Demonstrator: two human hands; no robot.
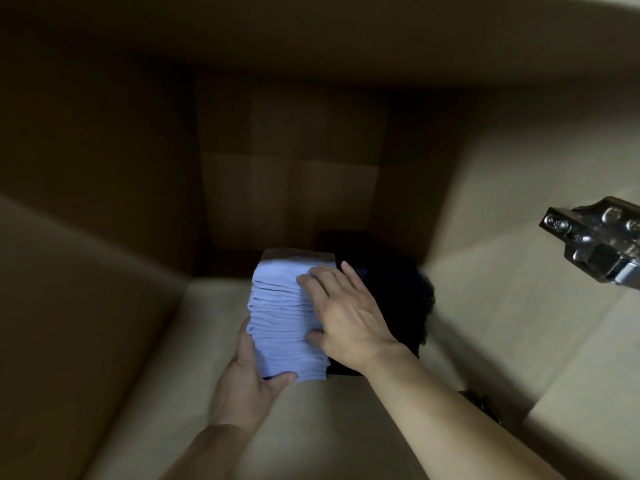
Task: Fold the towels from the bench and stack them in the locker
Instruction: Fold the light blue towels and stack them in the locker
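Towels (280,317), light blue, folded, one stack on the locker floor (214,306), touching a dark pile (398,299) at its right. We judge them soft, light and apt to slump, so best taken low on both flanks. Our left hand (242,386) cups the near left corner, thumb curled round it. Our right hand (346,313) lies flat, fingers straight, pressing the stack's right side.

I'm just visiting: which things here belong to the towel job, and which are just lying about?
In the job: stack of blue folded towels; left hand gripping its near corner; right hand flat against its side; locker shelf beneath.
Just there: metal hinge on the right; dark pile beside the stack, too dim to identify.
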